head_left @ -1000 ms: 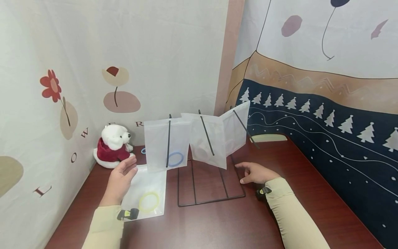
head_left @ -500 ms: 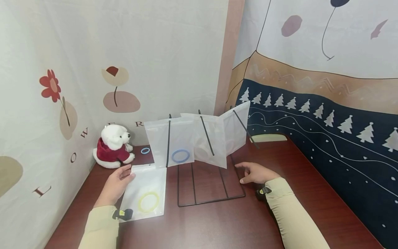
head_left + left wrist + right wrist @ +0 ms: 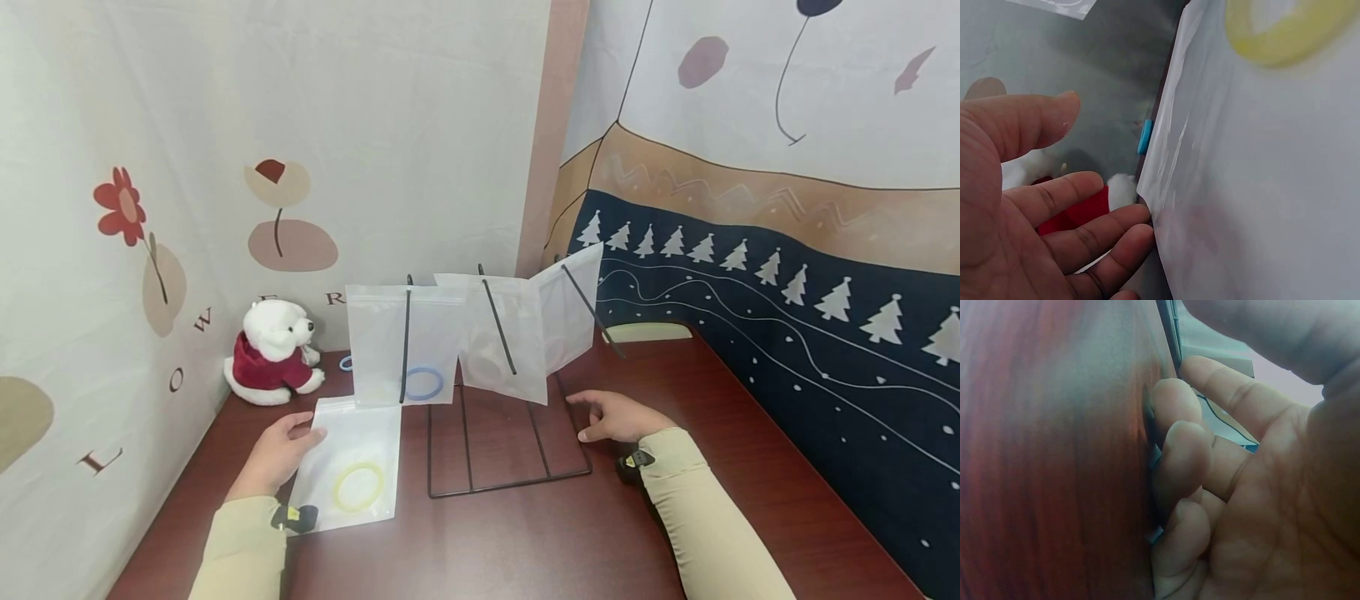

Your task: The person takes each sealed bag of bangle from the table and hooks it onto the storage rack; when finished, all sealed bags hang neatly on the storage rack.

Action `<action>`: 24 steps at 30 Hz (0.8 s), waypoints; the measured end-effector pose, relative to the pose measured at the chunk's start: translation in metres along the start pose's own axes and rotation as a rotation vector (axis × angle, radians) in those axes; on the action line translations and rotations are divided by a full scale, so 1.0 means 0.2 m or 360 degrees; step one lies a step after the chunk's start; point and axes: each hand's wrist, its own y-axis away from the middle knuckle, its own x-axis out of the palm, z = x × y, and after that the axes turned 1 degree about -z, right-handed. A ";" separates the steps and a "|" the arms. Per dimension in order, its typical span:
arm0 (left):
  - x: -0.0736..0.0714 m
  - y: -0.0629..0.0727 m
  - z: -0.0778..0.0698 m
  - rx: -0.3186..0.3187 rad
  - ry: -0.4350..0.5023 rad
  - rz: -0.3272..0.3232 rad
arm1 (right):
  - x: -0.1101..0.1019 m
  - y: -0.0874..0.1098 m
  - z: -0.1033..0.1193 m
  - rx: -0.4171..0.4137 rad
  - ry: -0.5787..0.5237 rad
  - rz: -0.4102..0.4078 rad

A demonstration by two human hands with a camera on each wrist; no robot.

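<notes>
My left hand (image 3: pixel 272 454) lies at the left edge of a clear zip bag (image 3: pixel 367 433) flat on the table, which has a yellow ring (image 3: pixel 382 483) in it. In the left wrist view its fingers are spread, with two fingertips touching the bag's edge. My right hand (image 3: pixel 618 417) rests on the table beside a black wire rack (image 3: pixel 510 479). Its index fingertip is at the rack's right bar; the other fingers are loosely bent. From the rack's prongs hang a zip bag (image 3: pixel 378 333) with a blue ring (image 3: pixel 423 369), a middle bag (image 3: pixel 480 329) and a right bag (image 3: pixel 558 325).
A white plush bear (image 3: pixel 277 329) in red sits at the back left. Near it a small blue ring (image 3: pixel 345 363) is partly hidden behind the hanging bag. At the far right edge lies a pale green flat object (image 3: pixel 648 332). Printed curtains enclose the table (image 3: pixel 480 550).
My left hand has moved down and slightly left, to the lying bag's edge. The hanging bag with the blue ring swung right, then back left. My right hand stays put.
</notes>
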 end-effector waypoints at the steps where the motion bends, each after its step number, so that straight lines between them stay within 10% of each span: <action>1: 0.00 0.00 0.00 0.0001 -0.0006 -0.0001 | 0.00 0.00 0.00 0.0003 -0.0001 0.0000; 24: 0.01 0.00 0.00 -0.0025 -0.0289 0.0032 | 0.00 0.00 0.01 0.0024 -0.0010 0.0005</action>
